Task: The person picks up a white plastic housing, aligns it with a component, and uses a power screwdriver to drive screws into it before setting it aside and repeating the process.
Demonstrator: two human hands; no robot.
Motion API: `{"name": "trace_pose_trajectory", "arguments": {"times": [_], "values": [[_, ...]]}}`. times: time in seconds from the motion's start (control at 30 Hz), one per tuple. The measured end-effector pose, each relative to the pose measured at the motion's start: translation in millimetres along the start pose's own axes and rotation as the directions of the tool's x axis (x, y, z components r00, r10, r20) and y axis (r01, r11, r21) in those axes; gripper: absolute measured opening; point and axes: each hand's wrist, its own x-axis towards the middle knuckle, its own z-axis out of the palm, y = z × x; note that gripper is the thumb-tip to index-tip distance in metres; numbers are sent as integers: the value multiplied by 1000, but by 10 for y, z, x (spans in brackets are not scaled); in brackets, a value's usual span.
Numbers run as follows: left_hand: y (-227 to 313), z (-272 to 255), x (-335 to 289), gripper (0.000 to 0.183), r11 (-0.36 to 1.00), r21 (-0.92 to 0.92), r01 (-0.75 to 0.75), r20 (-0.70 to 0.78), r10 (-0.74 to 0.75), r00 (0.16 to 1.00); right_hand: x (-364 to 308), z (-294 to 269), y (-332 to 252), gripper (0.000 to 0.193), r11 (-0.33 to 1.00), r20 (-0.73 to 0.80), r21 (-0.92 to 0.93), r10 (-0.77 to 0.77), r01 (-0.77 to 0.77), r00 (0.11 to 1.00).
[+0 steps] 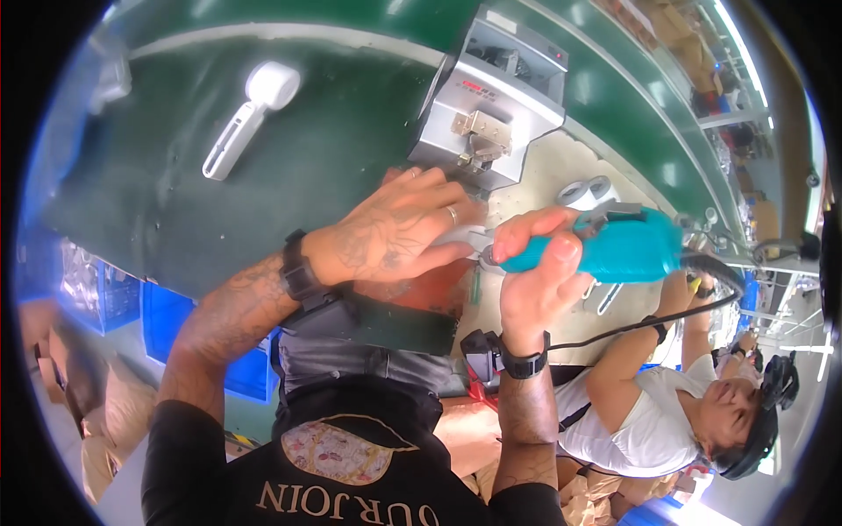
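My right hand (545, 267) is wrapped round a teal electric screwdriver (633, 247) with a black cable, its tip pointing left. Against that tip sits a white plastic part (463, 235), which my left hand (395, 230) grips with fingers and thumb; most of it is hidden. Just beyond my hands stands a grey, box-shaped screw feeder (491, 101) with a metal bracket on its front. To the far left on the green table lies a white plastic piece (250, 118) with a round head and a long slotted handle.
White ring-shaped parts (586, 191) lie on a beige mat (561, 158) to the right. The screwdriver's cable (649, 326) loops past my right wrist. A co-worker in a white shirt (649, 412) sits close on my right. Blue crates (171, 324) stand below the table's left edge.
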Motion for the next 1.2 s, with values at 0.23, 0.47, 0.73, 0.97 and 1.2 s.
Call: {"name": "trace_pose_trajectory", "arguments": {"times": [0.23, 0.47, 0.73, 0.97, 1.2], "values": [[283, 36, -387, 35, 953, 71, -295, -123, 302, 945, -463, -118, -363, 66, 994, -177, 110, 18, 2, 984], [129, -428, -888, 33, 952, 21, 307, -435, -267, 860, -881, -329, -573, 69, 968, -331, 136, -157, 211, 930], [180, -630, -551, 41, 833, 309, 459, -493, -273, 826, -972, -475, -418, 71, 1000, -236, -26, -19, 13, 972], [624, 716, 758, 47, 987, -6, -158, -73, 157, 985, -1120, -562, -484, 72, 999, -125, 40, 16, -11, 992], [543, 1257, 1142, 54, 997, 9, -75, 31, 75, 997, -1278, -699, -470, 72, 998, -124, 57, 32, -25, 992]]}}
